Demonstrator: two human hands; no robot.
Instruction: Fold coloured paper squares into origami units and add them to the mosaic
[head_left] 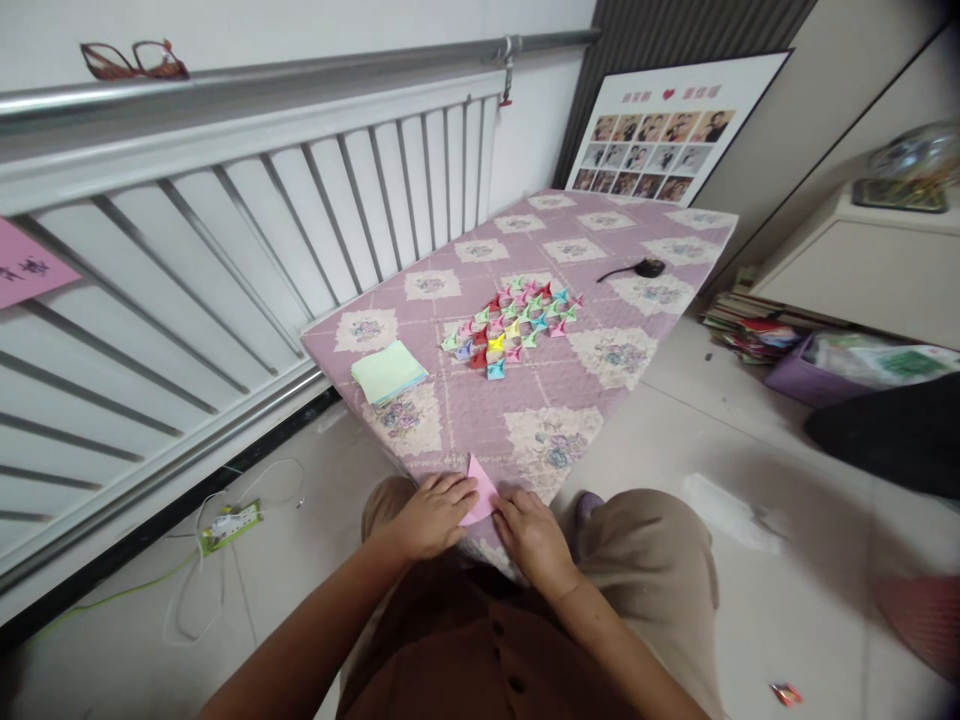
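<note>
A sheet of pink paper [481, 496], folded to a point at the far end, lies at the near corner of the cloth-covered table [487, 425]. My left hand [437, 514] is closed over its left side, fingers bent and pressing it to the cloth. At the right edge, my right hand [531, 532] pinches the same paper between thumb and fingers; the thumb is partly hidden. Beyond, a stack of light green paper squares [388, 371] lies to the left. Several small folded paper pieces [511, 328] in many colours stand in rows at mid-table.
A small black object with a thin tail [649, 268] lies toward the far right of the table. A white radiator [300, 200] runs along the left. On the floor are a power strip [231, 525] with cables and a purple bin [806, 372]. A photo board [675, 130] leans behind.
</note>
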